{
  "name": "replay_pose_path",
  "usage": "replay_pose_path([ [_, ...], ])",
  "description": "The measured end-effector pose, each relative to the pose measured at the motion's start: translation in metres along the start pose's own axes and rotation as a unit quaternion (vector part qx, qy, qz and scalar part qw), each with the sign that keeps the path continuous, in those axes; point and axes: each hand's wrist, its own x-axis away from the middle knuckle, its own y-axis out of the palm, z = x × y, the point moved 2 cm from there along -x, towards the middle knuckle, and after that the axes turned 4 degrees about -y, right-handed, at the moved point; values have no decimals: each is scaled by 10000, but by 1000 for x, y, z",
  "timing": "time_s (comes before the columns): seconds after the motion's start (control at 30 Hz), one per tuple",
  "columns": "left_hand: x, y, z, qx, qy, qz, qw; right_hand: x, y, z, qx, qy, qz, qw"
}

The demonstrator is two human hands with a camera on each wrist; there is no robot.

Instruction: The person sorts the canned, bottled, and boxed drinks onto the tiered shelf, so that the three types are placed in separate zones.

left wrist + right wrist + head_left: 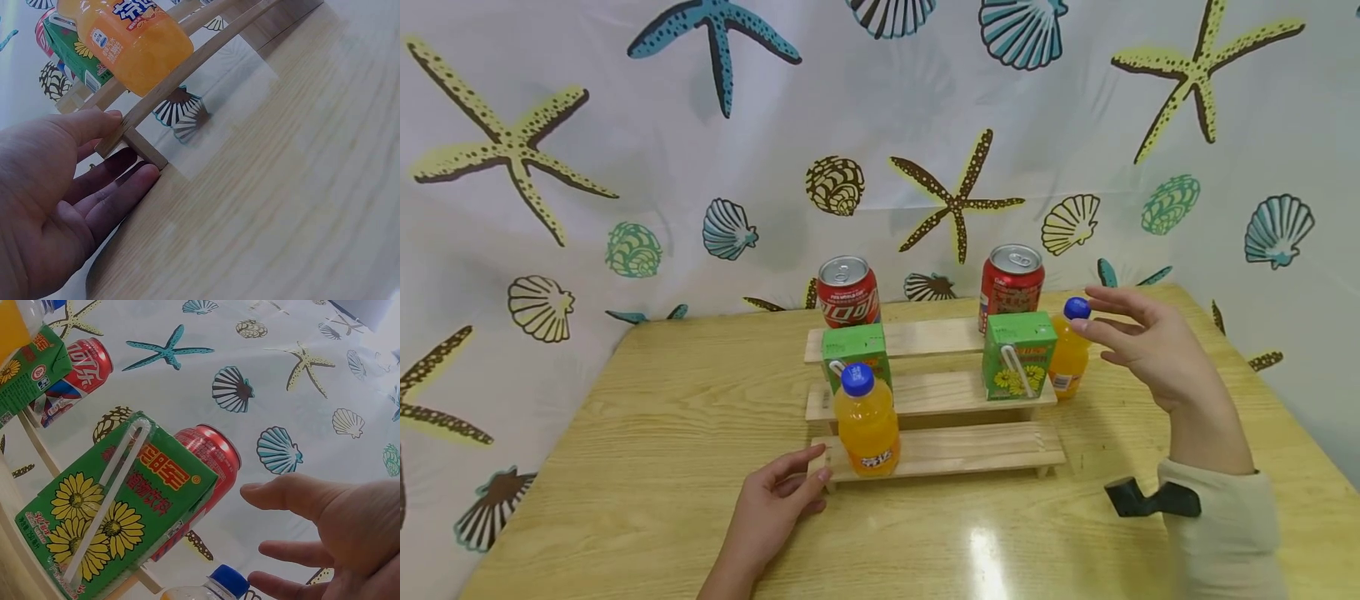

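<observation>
A stepped wooden rack (940, 446) stands on the table. My left hand (777, 497) grips the left end of its lowest step, thumb on top and fingers below beside the leg (147, 149). On that step, close by, stands an orange drink bottle (868, 429) with a blue cap. At the rack's right end, a second orange drink bottle (1069, 354) stands upright. My right hand (1157, 350) is beside its blue cap (229, 581), fingers spread and curled round nothing. A green drink carton (1019, 358) with a straw sits on the middle step, left of this bottle.
Another green carton (856, 342) stands behind the left bottle. Two red cola cans, one on the left (848, 292) and one on the right (1011, 283), occupy the top step. A cloth (760, 167) printed with shells and starfish hangs behind the table (685, 417).
</observation>
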Motion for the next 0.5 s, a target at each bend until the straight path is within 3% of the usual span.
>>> replay_pose_path([
  [0.27,-1,-1,0,-35,-5,5,10000,-8,5,9,18,112,313,9994],
  [0.5,0,-1,0,-13,-21,16,10000,-15,10,17,-29,69,244,9997],
])
